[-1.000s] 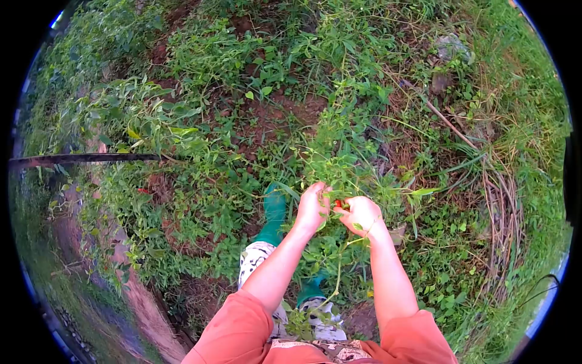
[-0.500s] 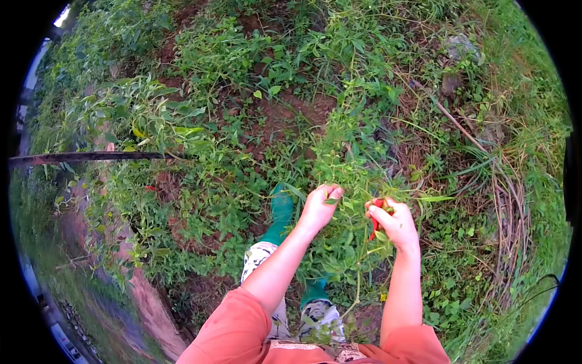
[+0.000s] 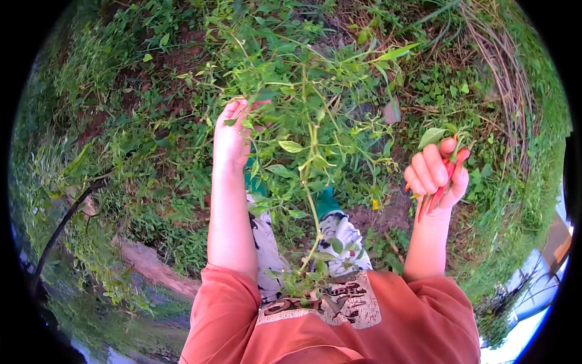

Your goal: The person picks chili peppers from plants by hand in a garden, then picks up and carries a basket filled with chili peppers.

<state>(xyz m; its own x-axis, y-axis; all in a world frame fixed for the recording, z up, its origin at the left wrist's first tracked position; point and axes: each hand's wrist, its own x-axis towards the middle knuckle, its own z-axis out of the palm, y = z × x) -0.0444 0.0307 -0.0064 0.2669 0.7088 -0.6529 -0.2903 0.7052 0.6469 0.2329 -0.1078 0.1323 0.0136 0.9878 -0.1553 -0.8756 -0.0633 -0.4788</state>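
Several red chillies (image 3: pixel 441 185) with green stems and a leaf are held in my right hand (image 3: pixel 433 173), its fingers curled round them at the right. My left hand (image 3: pixel 235 130) is raised among the leaves of a green plant (image 3: pixel 312 145), left of its main stem; leaves partly cover its fingertips, and whether they hold anything is hidden. The plant's stem (image 3: pixel 316 224) rises in front of my shirt and legs, between my two arms.
Green boots (image 3: pixel 327 203) show below the plant. Dry stalks (image 3: pixel 506 79) lie at the upper right. A dark curved branch (image 3: pixel 60 227) stands at the left, near a bare earth strip (image 3: pixel 154 264). Weeds and grass (image 3: pixel 176 206) cover the ground around.
The view has tilted down and shifted. My hands are farther apart, with the right one turned and drawn away from the plant, chillies in its grasp. More of the shirt shows.
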